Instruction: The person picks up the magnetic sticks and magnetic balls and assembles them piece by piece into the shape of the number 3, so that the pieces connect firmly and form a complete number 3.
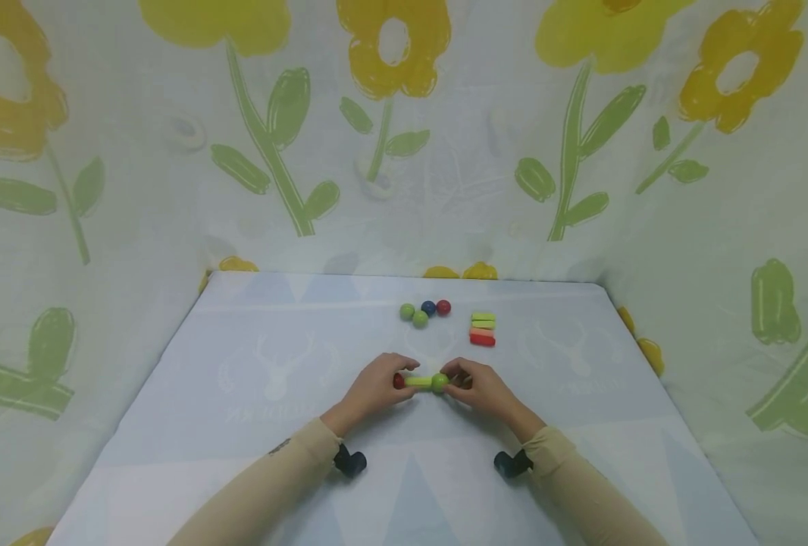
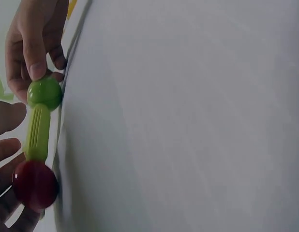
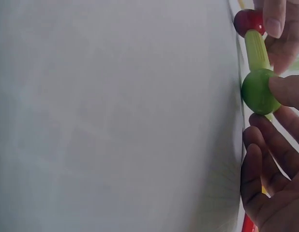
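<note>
Cloth walls [image 1: 458,174] border a pale table [image 1: 274,436]; left fingers [image 1: 402,362] pinch a red ball [image 2: 33,186], right fingers [image 3: 277,145] a green ball [image 3: 257,93].

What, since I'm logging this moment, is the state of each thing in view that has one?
Left hand, fingers curled at the held red ball.
Right hand, pinching the held green ball.
Held rod, between those balls, touching both; seating unclear.
Loose balls, four, grouped on the table.
Loose sticks, four, lying side by side.

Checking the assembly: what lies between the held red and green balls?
A yellow-green rod links the red ball and green ball; the left wrist view shows it.
</note>
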`<act>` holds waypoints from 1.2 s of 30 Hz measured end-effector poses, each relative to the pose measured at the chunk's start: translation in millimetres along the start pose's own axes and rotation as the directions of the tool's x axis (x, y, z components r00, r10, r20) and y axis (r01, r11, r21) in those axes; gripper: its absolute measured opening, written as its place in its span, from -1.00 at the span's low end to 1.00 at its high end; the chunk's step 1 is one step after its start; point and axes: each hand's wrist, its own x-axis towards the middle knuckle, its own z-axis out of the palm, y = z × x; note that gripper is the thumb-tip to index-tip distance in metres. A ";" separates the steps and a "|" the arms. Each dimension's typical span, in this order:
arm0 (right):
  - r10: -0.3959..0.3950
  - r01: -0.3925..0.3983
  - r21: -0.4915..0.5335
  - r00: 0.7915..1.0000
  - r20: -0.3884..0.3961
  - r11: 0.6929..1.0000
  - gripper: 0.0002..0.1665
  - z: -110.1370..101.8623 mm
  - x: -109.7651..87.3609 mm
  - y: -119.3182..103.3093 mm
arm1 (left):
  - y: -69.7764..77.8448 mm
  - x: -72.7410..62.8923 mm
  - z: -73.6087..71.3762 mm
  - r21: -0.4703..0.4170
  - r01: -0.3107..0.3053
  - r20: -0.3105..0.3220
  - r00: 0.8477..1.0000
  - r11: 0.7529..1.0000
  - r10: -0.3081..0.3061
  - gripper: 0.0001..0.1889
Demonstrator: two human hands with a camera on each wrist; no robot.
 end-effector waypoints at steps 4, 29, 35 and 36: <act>-0.019 0.019 0.000 1.000 0.002 1.000 -0.67 -0.2 0.0 0.3 | 6.9 7.0 7.6 0.021 -0.011 -0.001 1.000 1.000 0.011 -0.57; -0.031 0.030 -0.013 0.999 -0.008 0.999 -0.67 -0.4 -0.5 5.0 | 12.6 16.2 32.8 0.007 -0.017 -0.092 0.996 1.000 0.017 -0.74; 0.026 -0.026 -0.012 1.000 -0.005 1.000 -0.68 -7.4 0.1 4.9 | 12.4 16.0 34.7 -0.006 -0.010 -0.098 0.995 1.000 0.010 -0.75; 0.040 -0.040 -0.013 0.999 -0.009 0.999 -0.68 -9.3 1.0 5.3 | 12.5 16.0 34.7 -0.007 -0.009 -0.099 0.995 1.000 0.008 -0.75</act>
